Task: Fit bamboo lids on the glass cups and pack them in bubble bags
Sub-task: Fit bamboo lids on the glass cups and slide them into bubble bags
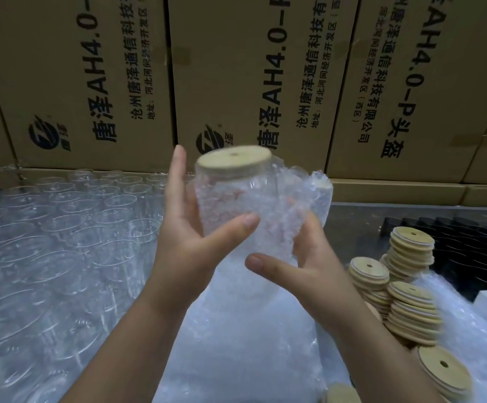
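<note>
Nearest us, spare bags [236, 344] lie heaped under our forearms, with loose lids [411, 309] stacked just to the right. Above them our left grip [189, 225] holds the cup [227, 199] through its bag [294, 193], thumb across the front, while our right grip [303, 257] clutches the bag's lower side. The cup is in the air, its lid [235, 158] showing at the bag's mouth. The film looks slick, so a slack hold could drop the cup onto the bare cups [61, 228] at left. Tugging the bag might also unseat the lid.
</note>
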